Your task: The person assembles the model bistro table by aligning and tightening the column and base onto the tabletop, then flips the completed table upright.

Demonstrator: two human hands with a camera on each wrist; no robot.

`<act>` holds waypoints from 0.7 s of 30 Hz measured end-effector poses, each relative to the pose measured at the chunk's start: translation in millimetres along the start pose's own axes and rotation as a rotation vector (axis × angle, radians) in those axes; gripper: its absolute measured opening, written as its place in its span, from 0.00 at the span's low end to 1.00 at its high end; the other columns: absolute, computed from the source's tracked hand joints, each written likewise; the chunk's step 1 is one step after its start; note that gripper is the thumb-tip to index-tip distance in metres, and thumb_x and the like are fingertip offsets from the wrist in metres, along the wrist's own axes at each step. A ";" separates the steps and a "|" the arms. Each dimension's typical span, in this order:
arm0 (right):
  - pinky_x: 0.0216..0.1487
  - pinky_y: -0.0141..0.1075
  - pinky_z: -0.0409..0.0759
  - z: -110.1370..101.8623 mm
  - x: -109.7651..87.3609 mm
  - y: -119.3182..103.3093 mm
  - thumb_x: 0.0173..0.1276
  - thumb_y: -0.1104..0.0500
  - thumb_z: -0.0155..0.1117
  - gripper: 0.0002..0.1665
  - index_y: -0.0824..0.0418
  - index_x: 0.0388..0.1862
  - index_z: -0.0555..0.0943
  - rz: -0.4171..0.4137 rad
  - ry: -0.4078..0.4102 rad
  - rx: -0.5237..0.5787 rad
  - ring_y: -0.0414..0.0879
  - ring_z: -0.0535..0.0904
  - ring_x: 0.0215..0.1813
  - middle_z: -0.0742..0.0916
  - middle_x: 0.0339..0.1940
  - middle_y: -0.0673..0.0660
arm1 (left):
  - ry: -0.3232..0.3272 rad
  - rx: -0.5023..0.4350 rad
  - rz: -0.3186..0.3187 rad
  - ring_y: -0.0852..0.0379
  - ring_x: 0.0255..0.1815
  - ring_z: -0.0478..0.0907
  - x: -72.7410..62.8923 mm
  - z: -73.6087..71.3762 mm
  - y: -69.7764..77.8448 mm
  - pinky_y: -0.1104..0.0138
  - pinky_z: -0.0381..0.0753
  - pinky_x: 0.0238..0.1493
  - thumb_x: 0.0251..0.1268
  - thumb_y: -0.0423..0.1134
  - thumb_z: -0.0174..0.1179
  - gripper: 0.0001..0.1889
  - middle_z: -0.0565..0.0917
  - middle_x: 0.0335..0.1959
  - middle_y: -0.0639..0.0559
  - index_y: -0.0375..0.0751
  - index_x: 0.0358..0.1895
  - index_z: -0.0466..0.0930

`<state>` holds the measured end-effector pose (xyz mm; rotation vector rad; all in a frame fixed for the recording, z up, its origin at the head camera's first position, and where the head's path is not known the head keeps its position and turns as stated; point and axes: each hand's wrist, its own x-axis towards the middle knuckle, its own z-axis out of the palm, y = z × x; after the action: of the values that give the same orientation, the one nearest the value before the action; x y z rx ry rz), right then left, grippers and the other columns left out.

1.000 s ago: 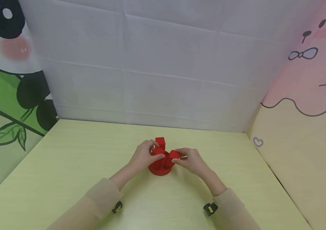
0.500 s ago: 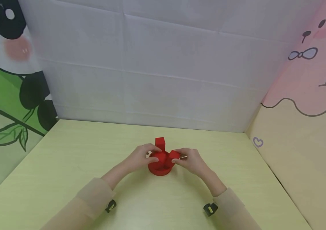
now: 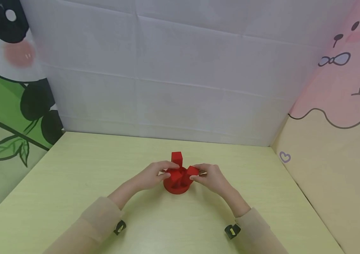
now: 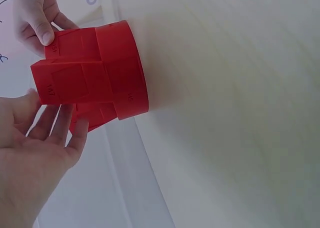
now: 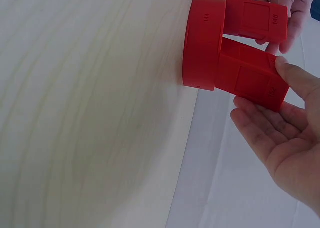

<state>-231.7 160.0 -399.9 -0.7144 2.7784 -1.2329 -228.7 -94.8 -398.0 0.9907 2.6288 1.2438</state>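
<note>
A round red base (image 3: 176, 190) stands on the table, with red blocks standing in it and leaning outward. My left hand (image 3: 148, 175) is around the top of the left block (image 4: 65, 83), thumb at its near edge and fingers along its far side. On the other side my right hand (image 3: 212, 178) pinches the top of the right block (image 5: 255, 78) between thumb and fingers. The right wrist view shows the thumb on one face and fingers beneath. Behind both, another red block (image 3: 176, 158) stands up untouched. Small raised numbers mark the blocks.
The pale wood-grain table (image 3: 103, 158) runs back to a white cloth wall (image 3: 180, 88). Printed cartoon panels flank it: green at left (image 3: 2, 106), pink and cream at right (image 3: 332, 106). Black wrist bands (image 3: 232, 231) sit at both sleeves.
The left hand has shifted left and slightly down, and the left block stands lower in the base. My thumb has drawn back toward that block's edge. The right hand keeps its place.
</note>
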 end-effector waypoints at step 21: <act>0.42 0.32 0.83 0.8 -0.1 -0.3 0.58 0.58 0.71 0.23 0.62 0.53 0.81 0.002 0.000 0.003 0.44 0.83 0.42 0.87 0.43 0.53 | 0.265 0.006 -0.295 0.58 0.31 0.72 6.3 23.6 16.0 0.67 0.75 0.31 0.46 0.47 0.74 0.19 0.77 0.33 0.57 0.45 0.39 0.78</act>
<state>-231.3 159.3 -400.2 -0.7121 2.7761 -1.2357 -217.7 -67.8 -401.2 0.4371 2.8369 1.3742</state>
